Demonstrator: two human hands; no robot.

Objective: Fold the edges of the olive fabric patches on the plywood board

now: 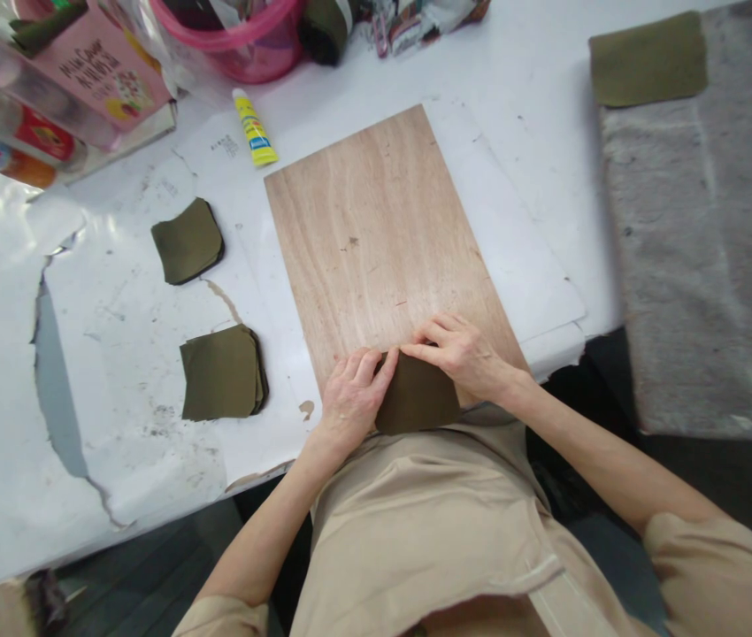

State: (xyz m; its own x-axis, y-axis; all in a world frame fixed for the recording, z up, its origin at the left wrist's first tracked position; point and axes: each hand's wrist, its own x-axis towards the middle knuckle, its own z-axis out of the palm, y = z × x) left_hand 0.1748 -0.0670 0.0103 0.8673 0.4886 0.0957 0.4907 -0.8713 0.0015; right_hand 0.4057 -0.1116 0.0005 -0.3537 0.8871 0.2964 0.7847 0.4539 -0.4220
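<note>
A dark olive fabric piece (417, 395) lies at the near edge of the wooden board (382, 239), partly over the edge toward my apron. My left hand (353, 398) grips its upper left edge, fingers pressed together with the thumb. On its upper edge to the right, my right hand (459, 354) pinches the fabric, its fingertips close to those of my left hand. Left of the board are two stacks of similar olive pieces, an upper stack (188, 241) and a lower stack (220, 373).
A yellow glue tube (255, 128) lies beyond the board on the white table (522, 186). Bottles (44, 133), a pink box (101, 66) and a pink basket (243, 44) stand at the back left. On the right, a grey padded surface (714, 248) bears another olive piece (651, 60).
</note>
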